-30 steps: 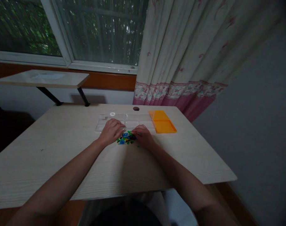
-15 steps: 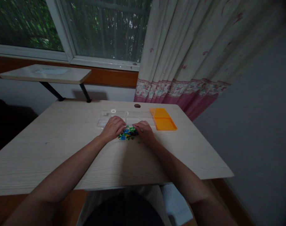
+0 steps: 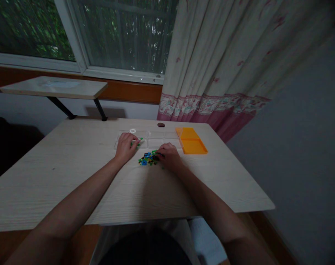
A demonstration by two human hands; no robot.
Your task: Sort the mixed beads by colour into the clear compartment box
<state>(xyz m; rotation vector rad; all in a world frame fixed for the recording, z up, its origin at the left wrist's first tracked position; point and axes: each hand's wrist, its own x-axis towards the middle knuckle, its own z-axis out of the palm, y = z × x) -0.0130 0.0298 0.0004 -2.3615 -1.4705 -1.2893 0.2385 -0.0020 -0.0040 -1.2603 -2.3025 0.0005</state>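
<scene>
A small pile of colourful pieces (image 3: 148,159), blue, green and dark, lies on the pale wooden table (image 3: 73,173). Behind it sits a clear compartment tray (image 3: 156,140). My left hand (image 3: 125,147) hovers over the tray's left part, fingers curled, with small green pieces (image 3: 136,141) at its fingertips. My right hand (image 3: 168,156) rests on the right edge of the pile, fingers bent onto the pieces. An orange lid (image 3: 191,140) lies just right of the tray.
A small side table (image 3: 54,87) stands beyond the far left corner under the window. A curtain (image 3: 211,73) hangs at the back right. A dark hole (image 3: 161,124) marks the table's far edge. The table's right edge drops off near a grey wall.
My left hand has moved from the pile up and left over the clear tray, with green pieces at its fingertips. My right hand stays at the pile.
</scene>
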